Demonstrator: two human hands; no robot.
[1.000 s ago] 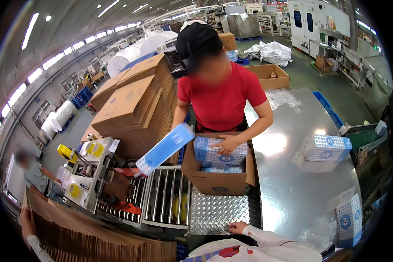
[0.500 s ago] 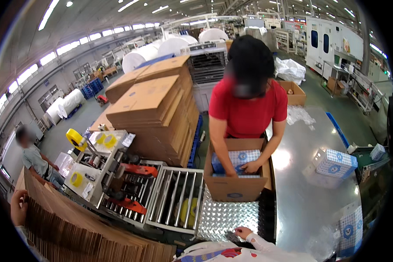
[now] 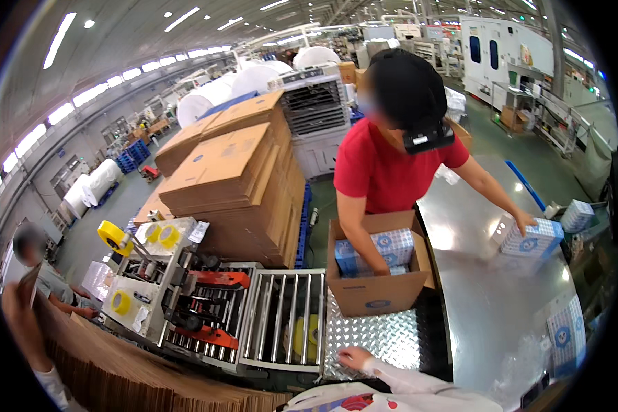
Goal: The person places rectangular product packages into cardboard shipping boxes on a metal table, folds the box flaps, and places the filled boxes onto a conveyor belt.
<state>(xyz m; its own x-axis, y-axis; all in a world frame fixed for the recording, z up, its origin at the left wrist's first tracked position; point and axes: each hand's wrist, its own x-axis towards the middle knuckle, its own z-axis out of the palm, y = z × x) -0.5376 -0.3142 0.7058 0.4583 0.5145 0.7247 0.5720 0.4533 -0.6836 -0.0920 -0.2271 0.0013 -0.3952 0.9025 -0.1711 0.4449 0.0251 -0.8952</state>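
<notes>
Right hand (image 3: 353,357) flat, fingers spread, resting on tread-plate tabletop (image 3: 384,336), steadying lean near open carton (image 3: 374,292). Left hand (image 3: 20,302) raised beside flat cardboard stack (image 3: 117,378); grip unclear.

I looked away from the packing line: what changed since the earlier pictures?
The co-worker in red had both hands in the open carton; one hand now reaches out to a blue-and-white pack on the steel table. The carton stays put, and the wearer's right hand stays on the tread plate.
</notes>
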